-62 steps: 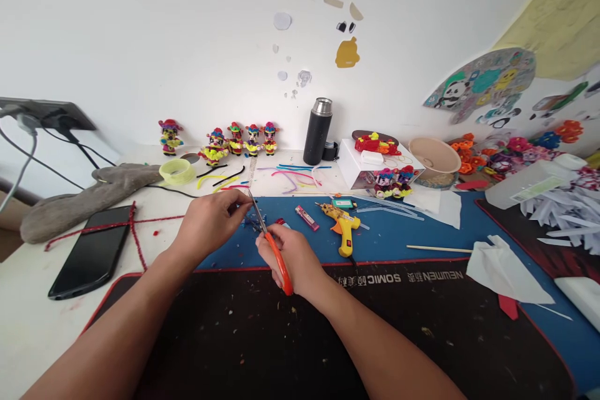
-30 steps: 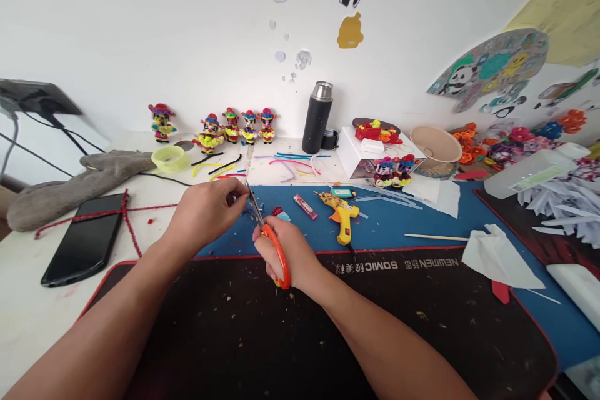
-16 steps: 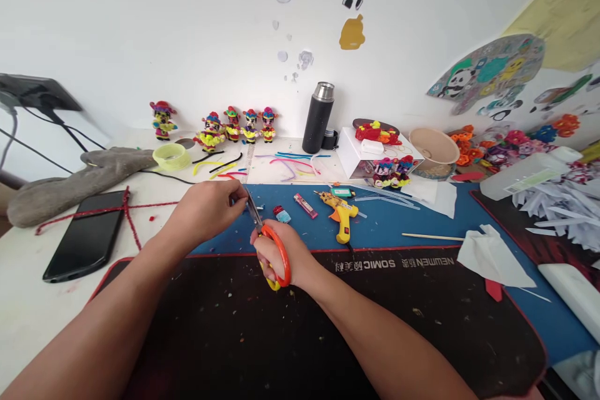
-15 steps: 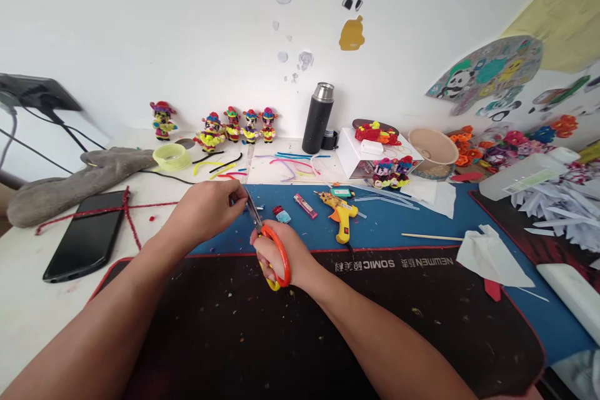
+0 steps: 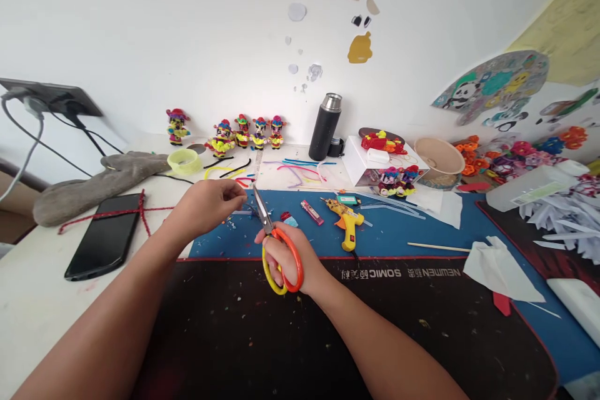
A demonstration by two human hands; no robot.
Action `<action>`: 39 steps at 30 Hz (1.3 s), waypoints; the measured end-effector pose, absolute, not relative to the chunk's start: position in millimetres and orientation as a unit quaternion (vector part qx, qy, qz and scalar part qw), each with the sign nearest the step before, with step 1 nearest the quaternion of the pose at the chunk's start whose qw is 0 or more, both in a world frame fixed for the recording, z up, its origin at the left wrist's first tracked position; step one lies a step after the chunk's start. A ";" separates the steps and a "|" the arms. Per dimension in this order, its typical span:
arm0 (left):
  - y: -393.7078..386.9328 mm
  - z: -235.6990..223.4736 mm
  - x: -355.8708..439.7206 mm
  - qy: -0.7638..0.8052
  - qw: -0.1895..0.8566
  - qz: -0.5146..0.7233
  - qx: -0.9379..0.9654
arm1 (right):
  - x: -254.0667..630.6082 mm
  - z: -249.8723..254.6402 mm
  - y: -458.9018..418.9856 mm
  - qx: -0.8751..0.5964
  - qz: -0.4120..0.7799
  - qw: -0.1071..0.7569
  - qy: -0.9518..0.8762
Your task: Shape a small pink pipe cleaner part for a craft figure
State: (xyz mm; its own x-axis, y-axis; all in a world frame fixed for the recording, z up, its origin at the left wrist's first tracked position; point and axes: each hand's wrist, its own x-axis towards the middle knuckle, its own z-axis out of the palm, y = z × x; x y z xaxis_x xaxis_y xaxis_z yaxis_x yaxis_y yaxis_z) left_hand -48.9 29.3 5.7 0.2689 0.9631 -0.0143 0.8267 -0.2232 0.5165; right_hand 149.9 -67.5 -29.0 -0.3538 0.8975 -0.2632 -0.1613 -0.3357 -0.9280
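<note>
So scissors [image 5: 267, 225] are pointed 11 o'clock, wrapped by a curled right grip [image 5: 287, 255], likely for control; left grip's [image 5: 209, 203] near-pinched, contents unclear.

The scissors [image 5: 267, 223] have shiny metal blades [image 5: 262, 206], smooth plastic handles [image 5: 299, 265] — matt vacuum flask [image 5: 324, 132], glossy smartphone [image 5: 103, 247], plastic glue gun [image 5: 350, 225].

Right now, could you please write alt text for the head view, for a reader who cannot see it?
The right hand holds orange-and-yellow-handled scissors close to the left hand, above a blue mat. A yellow glue gun lies on the mat; small colourful figures stand by the wall.
</note>
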 end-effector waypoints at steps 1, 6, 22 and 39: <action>31.1 2.6 -50.2 0.580 0.222 0.145 0.770 | 150.7 -29.1 -66.1 -0.421 0.692 0.397 -0.431; 34.7 -10.0 -49.0 0.547 0.206 0.092 0.806 | 161.3 -33.9 -63.0 -0.448 0.649 0.474 -0.392; 65.5 -5.4 -58.5 0.597 0.112 0.096 0.789 | 241.3 -25.9 -72.8 -0.554 0.587 0.313 -0.500; 115.2 -30.9 -30.3 0.593 0.101 0.063 0.796 | 241.6 -36.5 -75.6 -0.559 0.611 0.274 -0.490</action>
State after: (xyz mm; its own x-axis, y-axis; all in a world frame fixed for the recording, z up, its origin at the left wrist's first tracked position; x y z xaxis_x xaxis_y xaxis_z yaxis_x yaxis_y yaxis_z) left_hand -30.3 115.2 -30.9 0.2886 0.9573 -0.0193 0.9318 -0.2761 0.2358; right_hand 241.6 -75.6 -36.5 -0.2250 0.8817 -0.4148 0.2131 -0.3709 -0.9039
